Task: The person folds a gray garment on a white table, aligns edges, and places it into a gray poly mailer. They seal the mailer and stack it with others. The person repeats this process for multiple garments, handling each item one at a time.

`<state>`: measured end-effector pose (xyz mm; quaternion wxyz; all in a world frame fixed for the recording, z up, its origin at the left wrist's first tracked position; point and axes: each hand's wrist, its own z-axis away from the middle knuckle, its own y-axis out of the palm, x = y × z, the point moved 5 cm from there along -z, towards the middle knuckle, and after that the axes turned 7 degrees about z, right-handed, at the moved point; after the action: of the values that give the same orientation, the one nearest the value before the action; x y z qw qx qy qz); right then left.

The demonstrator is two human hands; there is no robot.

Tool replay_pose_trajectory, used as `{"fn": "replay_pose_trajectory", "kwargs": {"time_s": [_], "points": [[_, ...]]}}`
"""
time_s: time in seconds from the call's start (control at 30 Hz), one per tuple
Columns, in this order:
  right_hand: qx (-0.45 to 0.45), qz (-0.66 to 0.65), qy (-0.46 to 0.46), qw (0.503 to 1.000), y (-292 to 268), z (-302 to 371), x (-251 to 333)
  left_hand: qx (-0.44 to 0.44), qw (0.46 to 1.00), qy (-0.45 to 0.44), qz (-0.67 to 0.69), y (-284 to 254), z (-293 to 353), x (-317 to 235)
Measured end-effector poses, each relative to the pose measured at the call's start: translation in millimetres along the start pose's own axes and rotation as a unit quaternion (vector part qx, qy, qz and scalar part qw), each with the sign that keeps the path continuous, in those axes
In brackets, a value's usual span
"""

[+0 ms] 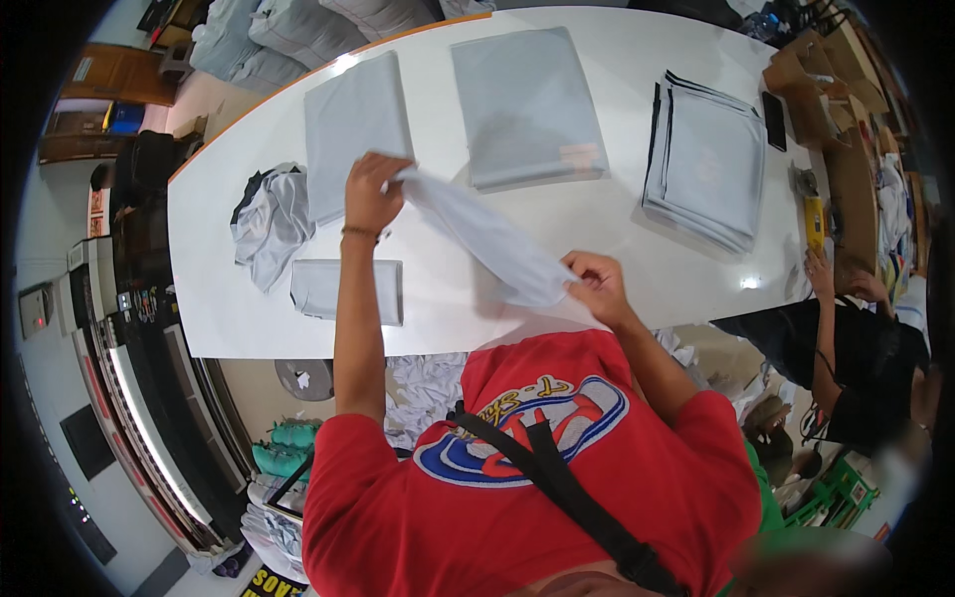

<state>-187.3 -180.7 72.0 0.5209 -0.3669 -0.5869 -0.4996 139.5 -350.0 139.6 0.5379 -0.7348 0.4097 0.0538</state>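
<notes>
A strip of thin, light grey cloth is stretched slantwise between my hands above the white table. My left hand grips its upper left end, fingers closed. At its lower right end, close to my body, my right hand pinches the cloth. Beneath my left hand lies a flat grey stack. To the left of my forearm is a crumpled grey cloth with a dark edge. A small folded grey piece lies partly behind that forearm.
On the white table lie another flat grey stack and, farther right, folded grey cloths with black edges. A black phone and cardboard boxes are beyond. At the right, another person's hand is by a yellow-handled tool.
</notes>
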Motion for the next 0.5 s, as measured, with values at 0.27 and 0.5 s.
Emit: {"fn": "replay_pose_trajectory", "kwargs": {"time_s": [0.27,0.5], "points": [[-0.263,0.221,0.12,0.931,-91.6,-7.6,-61.6,-0.067,0.997,-0.028,-0.017,77.5,-59.9,-21.5],[-0.023,0.492,-0.145,0.858,-28.4,9.3,-75.8,-0.054,0.93,-0.344,0.116,107.6,115.8,10.4]]}}
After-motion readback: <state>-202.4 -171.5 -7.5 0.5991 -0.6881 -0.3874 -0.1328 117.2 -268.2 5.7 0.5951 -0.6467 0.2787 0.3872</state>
